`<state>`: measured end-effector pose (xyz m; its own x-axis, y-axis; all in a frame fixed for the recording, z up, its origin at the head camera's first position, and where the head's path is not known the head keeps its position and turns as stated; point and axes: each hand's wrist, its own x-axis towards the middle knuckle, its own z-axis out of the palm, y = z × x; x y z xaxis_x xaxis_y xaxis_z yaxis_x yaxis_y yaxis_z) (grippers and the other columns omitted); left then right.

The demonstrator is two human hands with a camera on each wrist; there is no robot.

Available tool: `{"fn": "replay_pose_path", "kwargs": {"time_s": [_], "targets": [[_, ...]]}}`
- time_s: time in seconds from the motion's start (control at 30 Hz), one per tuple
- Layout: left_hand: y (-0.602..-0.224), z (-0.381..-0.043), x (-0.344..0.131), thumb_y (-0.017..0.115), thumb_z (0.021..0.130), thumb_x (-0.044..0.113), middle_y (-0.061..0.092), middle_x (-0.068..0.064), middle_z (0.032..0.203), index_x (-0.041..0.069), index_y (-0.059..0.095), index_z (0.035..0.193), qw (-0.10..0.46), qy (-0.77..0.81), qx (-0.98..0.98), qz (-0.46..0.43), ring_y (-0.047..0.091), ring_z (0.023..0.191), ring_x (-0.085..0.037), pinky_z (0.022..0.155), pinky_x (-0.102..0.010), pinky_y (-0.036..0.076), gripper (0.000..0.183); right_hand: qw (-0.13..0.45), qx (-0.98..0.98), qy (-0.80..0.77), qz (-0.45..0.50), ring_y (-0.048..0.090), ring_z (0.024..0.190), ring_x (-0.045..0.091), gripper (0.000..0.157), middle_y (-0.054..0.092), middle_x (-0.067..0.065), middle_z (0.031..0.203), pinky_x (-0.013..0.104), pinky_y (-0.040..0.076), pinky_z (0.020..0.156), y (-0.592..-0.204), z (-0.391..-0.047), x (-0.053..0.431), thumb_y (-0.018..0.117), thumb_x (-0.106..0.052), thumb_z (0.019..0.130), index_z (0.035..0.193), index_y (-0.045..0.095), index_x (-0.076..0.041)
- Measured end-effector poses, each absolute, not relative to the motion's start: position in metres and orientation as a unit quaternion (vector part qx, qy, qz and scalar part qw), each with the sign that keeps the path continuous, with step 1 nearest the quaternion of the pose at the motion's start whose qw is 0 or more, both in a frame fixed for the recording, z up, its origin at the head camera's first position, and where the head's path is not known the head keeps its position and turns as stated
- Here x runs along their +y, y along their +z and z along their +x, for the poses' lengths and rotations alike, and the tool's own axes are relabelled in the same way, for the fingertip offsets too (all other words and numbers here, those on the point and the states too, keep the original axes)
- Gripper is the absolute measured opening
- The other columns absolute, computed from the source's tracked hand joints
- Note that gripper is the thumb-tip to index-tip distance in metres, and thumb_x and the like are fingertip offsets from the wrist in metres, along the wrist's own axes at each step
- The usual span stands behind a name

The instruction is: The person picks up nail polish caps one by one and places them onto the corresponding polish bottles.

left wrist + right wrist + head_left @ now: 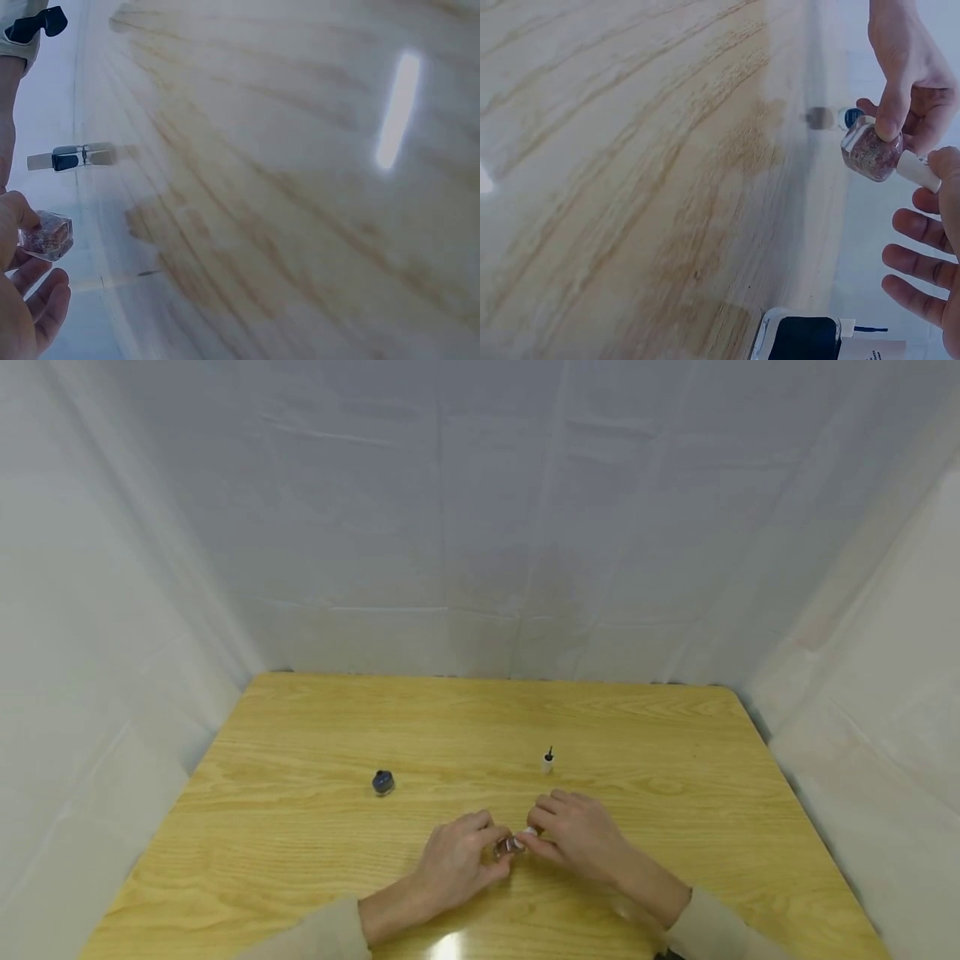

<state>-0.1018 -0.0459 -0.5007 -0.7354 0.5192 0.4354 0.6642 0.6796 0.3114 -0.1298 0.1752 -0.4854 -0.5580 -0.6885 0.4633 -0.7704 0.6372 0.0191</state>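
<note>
Near the table's front, my left hand [461, 860] grips a small faceted nail polish bottle [871, 151] with glittery pinkish contents, thumb on its side. The bottle is tilted toward my right hand [585, 835], which pinches its white cap [918, 171] between thumb and index finger. In the right wrist view the cap meets the bottle's neck, while the other right fingers are spread loosely. A blue nail polish bottle [383, 782] stands uncapped to the left. Farther back, a white cap [548, 765] stands with its black brush [551, 751] pointing up.
A dark nail polish bottle [802, 337] appears close by in the right wrist view; a dark bottle [66, 157] with a pale top also shows below the right forearm in the left wrist view. White sheeting [480, 527] surrounds the wooden table [300, 727] at back and sides.
</note>
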Motion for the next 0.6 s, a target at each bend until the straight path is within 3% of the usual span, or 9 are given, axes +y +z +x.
{"fn": "replay_pose_path", "kwargs": {"time_s": [0.33,0.6], "targets": [[-0.5,-0.102,-0.047,0.077,0.076,0.028,0.062,0.012,0.078,0.022,0.074,0.094,0.157,-0.224,-0.901,-0.337,0.042,0.062,0.006,0.05,-0.001,0.031,0.02,0.21,-0.875,0.117,0.421,0.053,0.069,0.0,0.023,0.061,-0.014,0.079,0.016,0.049,0.062,-0.482,-0.129,0.18,0.066,-0.048,0.088,0.083,0.066,-0.026],[-0.5,-0.102,-0.049,0.077,0.076,0.027,0.063,0.012,0.08,0.021,0.074,0.094,0.152,-0.226,-0.897,-0.349,0.053,0.062,0.0,0.053,-0.001,0.033,0.019,0.192,-0.863,0.119,0.452,0.055,0.071,0.0,0.02,0.064,-0.012,0.083,0.015,0.049,0.063,-0.473,-0.128,0.187,0.07,-0.044,0.086,0.091,0.067,-0.025]]}}
